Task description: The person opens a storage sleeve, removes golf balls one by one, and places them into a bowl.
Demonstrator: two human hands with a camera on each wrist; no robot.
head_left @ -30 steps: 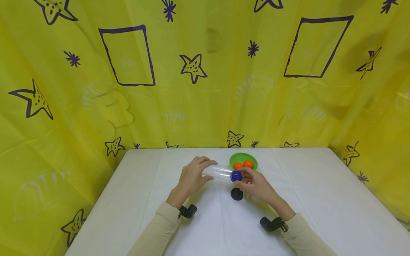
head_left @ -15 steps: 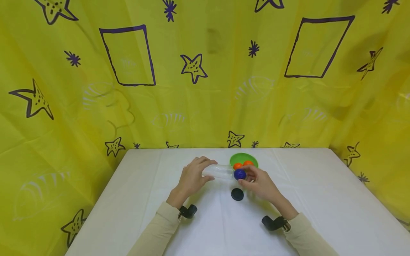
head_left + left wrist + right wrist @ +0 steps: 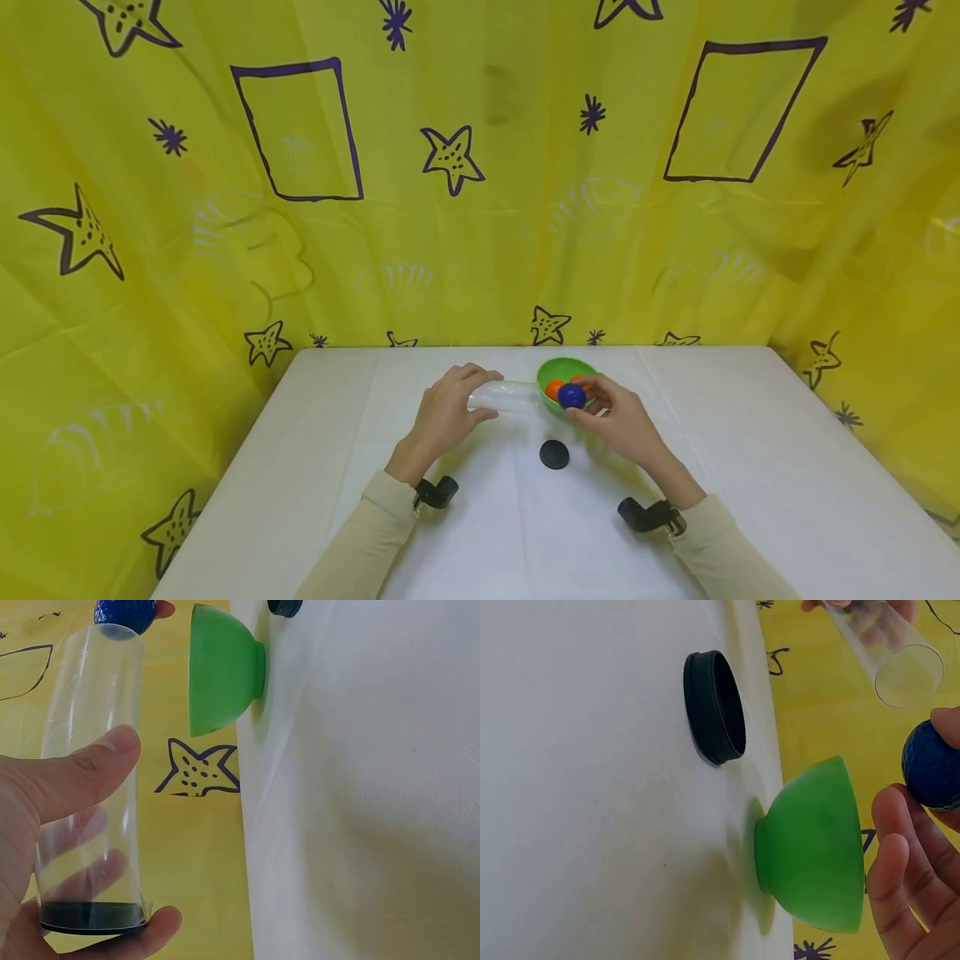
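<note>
My left hand (image 3: 450, 411) grips a clear plastic tube (image 3: 94, 712) with a black base, held sideways above the table, its open mouth toward the right. In the right wrist view nothing shows inside the tube (image 3: 889, 656). My right hand (image 3: 618, 417) pinches a dark blue dimpled golf ball (image 3: 572, 396) between thumb and fingers, just apart from the tube's mouth. Behind and below the ball stands a green bowl (image 3: 562, 367) holding orange balls (image 3: 554, 390), partly hidden by the ball and fingers. A round black cap (image 3: 554, 454) lies on the table in front of the bowl.
A white cloth covers the table (image 3: 465, 533). Yellow curtains (image 3: 480, 250) with drawn stars hang right behind its far edge and along both sides. Black wrist cameras (image 3: 645, 515) sit on both wrists.
The right hand has drawn the blue golf ball out of the tube's mouth and moved it right, to over the bowl's front. The left hand still holds the tube, nearly in place.
</note>
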